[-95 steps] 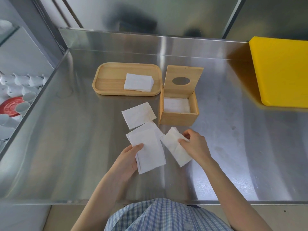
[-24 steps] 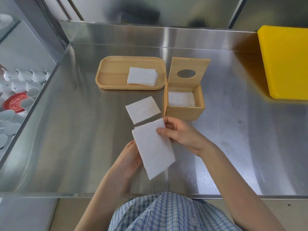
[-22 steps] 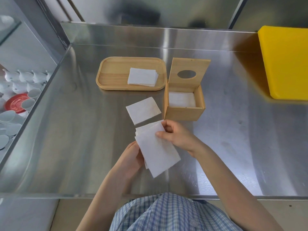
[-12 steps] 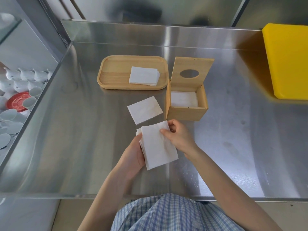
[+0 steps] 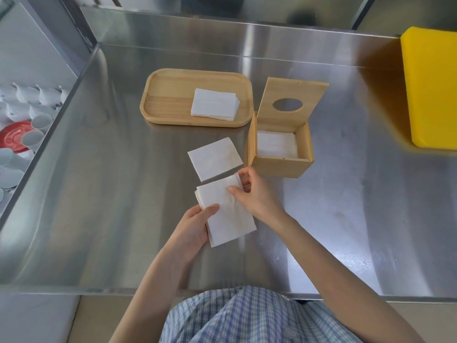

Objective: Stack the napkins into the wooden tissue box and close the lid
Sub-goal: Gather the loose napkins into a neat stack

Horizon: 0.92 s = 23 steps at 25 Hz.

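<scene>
Both hands on one small stack of napkins (image 5: 226,214), held just above the steel counter (image 5: 99,194). Left hand (image 5: 191,231) under the stack's near left edge, thumb pressed flat on top, fingers hidden beneath. Right hand (image 5: 257,194) at the far right corner, thumb on the top sheet and fingers curled round the far edge, pinching the paper. Sheet edges slightly fanned at the stack's far left corner; number of sheets too hard to judge from this angle.

Just beyond the grip, a single loose napkin (image 5: 215,158) flat on the counter, apart from the held stack by a thin gap. Just past the right hand's knuckles, near but not touching, the wooden tissue box (image 5: 279,165), open at the top. Lid (image 5: 294,95) raised on the far side, tilted back, with an oval hole through it. White napkins in the box (image 5: 277,144) lying low inside, well below the rim.

Farther off beyond the loose napkin, to the left of the box, a wooden tray (image 5: 168,100) with another pile of napkins (image 5: 214,107) at its right end. Far to the right of the grip, a yellow board (image 5: 432,90) at the counter's edge. Off to the left, below counter level, white cups (image 5: 37,115) and a red plate (image 5: 13,137).
</scene>
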{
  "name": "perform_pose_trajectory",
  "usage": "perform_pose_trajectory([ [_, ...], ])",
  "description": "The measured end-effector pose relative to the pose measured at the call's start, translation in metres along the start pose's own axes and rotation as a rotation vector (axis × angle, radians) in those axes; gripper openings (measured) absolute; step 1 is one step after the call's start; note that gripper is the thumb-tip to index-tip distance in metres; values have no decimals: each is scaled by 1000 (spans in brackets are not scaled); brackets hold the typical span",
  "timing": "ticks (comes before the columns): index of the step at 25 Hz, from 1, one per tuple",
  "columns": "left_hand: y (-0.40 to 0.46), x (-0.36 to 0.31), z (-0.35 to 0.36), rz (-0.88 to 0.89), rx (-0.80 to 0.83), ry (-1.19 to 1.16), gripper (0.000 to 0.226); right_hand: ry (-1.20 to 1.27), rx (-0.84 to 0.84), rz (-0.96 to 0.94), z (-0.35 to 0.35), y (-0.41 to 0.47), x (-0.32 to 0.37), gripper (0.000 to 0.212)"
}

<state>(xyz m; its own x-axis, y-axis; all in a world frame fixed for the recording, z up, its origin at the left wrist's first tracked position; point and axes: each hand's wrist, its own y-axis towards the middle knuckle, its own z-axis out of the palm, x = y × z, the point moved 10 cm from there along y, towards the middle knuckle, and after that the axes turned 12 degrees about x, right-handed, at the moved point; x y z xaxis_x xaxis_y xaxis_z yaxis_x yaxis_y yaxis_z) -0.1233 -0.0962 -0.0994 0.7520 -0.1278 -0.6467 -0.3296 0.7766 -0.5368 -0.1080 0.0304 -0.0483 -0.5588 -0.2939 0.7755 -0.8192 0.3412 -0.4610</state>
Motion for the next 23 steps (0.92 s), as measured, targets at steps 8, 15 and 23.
perform_pose_trajectory([
  [8, 2, -24, -38, 44, -127, -62, 19, -445, -31, -128, -7, 47, 53, 41],
  [15, 13, -50, -70, 73, -219, -101, 20, -839, 124, -100, 14, 113, 68, 44],
  [23, 24, -52, -85, 50, -255, -137, 20, -921, 136, -87, 21, 143, 65, 32],
])
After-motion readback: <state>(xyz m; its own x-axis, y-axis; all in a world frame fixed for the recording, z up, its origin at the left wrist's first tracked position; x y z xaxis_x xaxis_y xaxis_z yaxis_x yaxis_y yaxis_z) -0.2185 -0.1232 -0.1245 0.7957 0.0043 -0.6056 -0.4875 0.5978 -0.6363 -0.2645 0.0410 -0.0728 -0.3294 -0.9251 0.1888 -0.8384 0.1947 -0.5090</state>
